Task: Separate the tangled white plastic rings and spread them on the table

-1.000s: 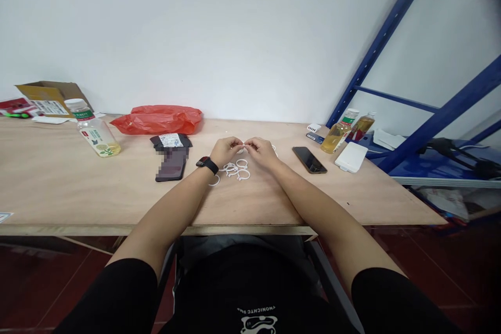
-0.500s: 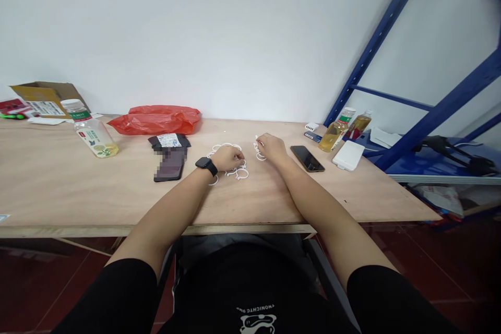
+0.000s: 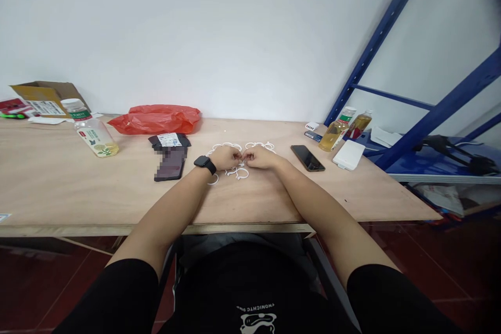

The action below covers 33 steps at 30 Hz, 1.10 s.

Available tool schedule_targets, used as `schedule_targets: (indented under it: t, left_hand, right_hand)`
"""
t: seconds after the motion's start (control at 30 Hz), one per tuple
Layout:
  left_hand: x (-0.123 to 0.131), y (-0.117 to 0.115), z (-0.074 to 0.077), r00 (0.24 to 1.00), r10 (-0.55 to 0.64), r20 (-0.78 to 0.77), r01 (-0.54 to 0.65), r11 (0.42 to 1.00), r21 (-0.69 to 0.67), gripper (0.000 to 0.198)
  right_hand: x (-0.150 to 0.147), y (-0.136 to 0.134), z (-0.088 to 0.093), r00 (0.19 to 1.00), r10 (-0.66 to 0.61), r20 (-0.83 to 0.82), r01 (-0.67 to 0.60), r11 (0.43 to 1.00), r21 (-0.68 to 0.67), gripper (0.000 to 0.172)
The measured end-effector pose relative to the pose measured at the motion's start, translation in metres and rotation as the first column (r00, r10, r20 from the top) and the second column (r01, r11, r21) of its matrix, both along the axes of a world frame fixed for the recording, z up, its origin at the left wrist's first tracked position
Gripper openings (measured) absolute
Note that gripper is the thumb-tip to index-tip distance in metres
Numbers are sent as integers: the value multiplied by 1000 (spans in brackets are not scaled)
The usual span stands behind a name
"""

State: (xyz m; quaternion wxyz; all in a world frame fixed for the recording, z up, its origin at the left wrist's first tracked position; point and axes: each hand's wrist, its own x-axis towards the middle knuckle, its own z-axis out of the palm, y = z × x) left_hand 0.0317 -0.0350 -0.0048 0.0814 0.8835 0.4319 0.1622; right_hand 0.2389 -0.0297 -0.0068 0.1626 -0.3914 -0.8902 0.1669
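Both of my hands meet at mid-table, fingertips touching or nearly so. My left hand (image 3: 226,157), with a black watch (image 3: 205,163) on its wrist, is closed in a pinch. My right hand (image 3: 258,157) is pinched as well, from the other side. Between the fingertips shows part of a white curtain ring (image 3: 242,164); the fingers hide most of it. Just in front lies a loose curtain ring (image 3: 242,173) with a small eyelet, and another ring (image 3: 213,180) is partly under my left wrist. Several more rings form curved rows behind my left hand and behind my right hand.
Left of the hands lie a dark phone (image 3: 170,164), a black packet (image 3: 169,140), a red plastic bag (image 3: 156,120) and a drink bottle (image 3: 94,133). To the right are another phone (image 3: 307,158), a white box (image 3: 348,155) and a tea bottle (image 3: 336,130), beside a blue rack (image 3: 430,120).
My right hand has moved left, from the right-hand group of rings to my left fingertips, uncovering the rings behind it. My left hand has hardly moved.
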Motion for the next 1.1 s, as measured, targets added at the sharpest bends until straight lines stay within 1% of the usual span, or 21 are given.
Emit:
schedule_targets:
  t: [0.07, 0.13, 0.2, 0.23, 0.27, 0.33, 0.37, 0.43, 0.5, 0.57, 0.67, 0.77, 0.87, 1.0, 1.1]
  left_hand:
    - [0, 2, -2, 1000, -12, 19, 12, 1000, 1, 24]
    - [-1, 4, -3, 997, -30, 72, 29, 999, 16, 27]
    - [-1, 5, -3, 986, -41, 161, 30, 997, 67, 29]
    - [-1, 5, -3, 976, -46, 213, 24, 995, 102, 30]
    - [-1, 5, -3, 963, -49, 265, 13, 991, 134, 30]
    - [-1, 5, -1, 934, -57, 353, -6, 985, 175, 27]
    - [-1, 4, 0, 921, -65, 384, -7, 983, 182, 24]
    - [-1, 4, 2, 900, -83, 428, 9, 985, 172, 19]
    - [0, 3, 4, 886, -94, 454, 31, 989, 145, 19]
    - [1, 3, 5, 873, -86, 480, 38, 993, 110, 21]
    - [2, 2, 5, 840, -42, 541, 18, 999, 49, 22]
    - [5, 2, 3, 785, 22, 619, -11, 1000, -22, 22]
    - [7, 5, 1, 723, 66, 687, -11, 996, -85, 22]
    - [9, 8, -2, 639, 75, 765, 28, 992, -120, 24]
    - [10, 8, -2, 621, 73, 780, 39, 992, -124, 23]
  right_hand:
    - [-1, 0, -1, 999, 11, 38, -11, 1000, 6, 25]
    - [-1, 2, -4, 999, 7, 43, -9, 999, 42, 15]
    - [-1, 5, -7, 1000, -20, -16, 21, 997, 74, 11]
    - [-2, 6, -9, 996, -49, -73, 54, 996, 71, 11]
    - [-3, 7, -10, 986, -87, -144, 95, 994, 46, 11]
    - [-5, 9, -12, 941, -161, -298, 151, 987, -58, 11]
    - [-7, 9, -12, 911, -189, -367, 154, 980, -123, 13]
    - [-10, 8, -11, 851, -223, -476, 120, 964, -237, 18]
    - [-12, 6, -10, 799, -244, -550, 88, 952, -294, 24]
    - [-14, 4, -8, 754, -266, -601, 112, 953, -281, 28]
    - [-15, 2, -6, 718, -279, -638, 190, 960, -206, 30]
    - [-16, 1, -6, 718, -281, -637, 219, 960, -176, 29]
    - [-18, 0, -7, 704, -280, -652, 234, 959, -159, 28]
    - [-20, -3, -6, 696, -262, -668, 253, 961, -113, 23]
    - [-21, -4, -4, 694, -259, -672, 263, 960, -98, 19]
